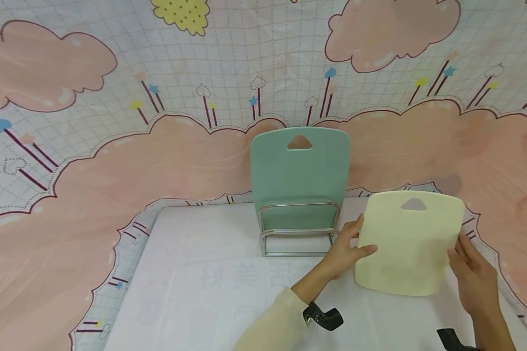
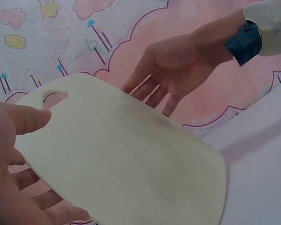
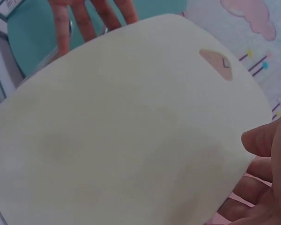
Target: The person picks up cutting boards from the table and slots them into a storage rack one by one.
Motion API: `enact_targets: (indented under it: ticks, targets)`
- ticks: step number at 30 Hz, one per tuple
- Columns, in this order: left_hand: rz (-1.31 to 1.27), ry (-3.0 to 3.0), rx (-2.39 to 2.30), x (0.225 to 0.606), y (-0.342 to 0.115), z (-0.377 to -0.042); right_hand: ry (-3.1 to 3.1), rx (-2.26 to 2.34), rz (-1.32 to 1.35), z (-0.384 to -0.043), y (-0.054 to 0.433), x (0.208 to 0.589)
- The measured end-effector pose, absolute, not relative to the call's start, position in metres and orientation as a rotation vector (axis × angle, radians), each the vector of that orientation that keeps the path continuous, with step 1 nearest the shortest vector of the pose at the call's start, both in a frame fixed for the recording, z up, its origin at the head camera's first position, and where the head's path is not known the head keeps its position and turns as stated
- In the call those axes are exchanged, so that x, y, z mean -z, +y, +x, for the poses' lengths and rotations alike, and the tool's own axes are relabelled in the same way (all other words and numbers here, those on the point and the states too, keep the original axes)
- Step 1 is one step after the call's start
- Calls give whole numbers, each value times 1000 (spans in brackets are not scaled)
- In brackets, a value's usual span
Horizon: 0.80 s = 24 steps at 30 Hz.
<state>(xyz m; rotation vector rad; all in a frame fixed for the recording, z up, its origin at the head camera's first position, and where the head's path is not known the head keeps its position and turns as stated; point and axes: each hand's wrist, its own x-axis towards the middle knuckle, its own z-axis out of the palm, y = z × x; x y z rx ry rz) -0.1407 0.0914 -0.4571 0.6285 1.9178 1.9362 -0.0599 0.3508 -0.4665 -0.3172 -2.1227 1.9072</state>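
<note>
A pale yellow cutting board [image 1: 410, 243] with a cut-out handle hole at its top is held upright, tilted back, over the right part of the table. My left hand [image 1: 344, 246] grips its left edge, thumb on the front face and fingers behind. At the opposite edge, my right hand [image 1: 474, 273] holds the board; in the right wrist view its thumb [image 3: 262, 139] lies over the face, with the other fingers round the back. Left of the board, a green cutting board [image 1: 298, 175] stands upright in the rear of a metal wire rack [image 1: 298, 232].
The rack stands near the back edge of a table with a white cover [image 1: 193, 282]. Behind it hangs a patterned cloth [image 1: 202, 161] with clouds and stars. Each wrist wears a black strap mount [image 1: 322, 317].
</note>
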Motion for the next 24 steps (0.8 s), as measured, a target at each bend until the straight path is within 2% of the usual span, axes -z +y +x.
enact_targets:
  ticks: [7, 19, 24]
  targets:
    - [701, 1877, -1977, 453, 86, -147, -2243, -1716, -363, -68, 345, 454]
    - [726, 1893, -2052, 448, 82, -156, -2071, -1853, -320, -74, 338, 446]
    - [737, 1888, -2085, 445, 80, -159, -2185, -1746, -357, -76, 334, 442]
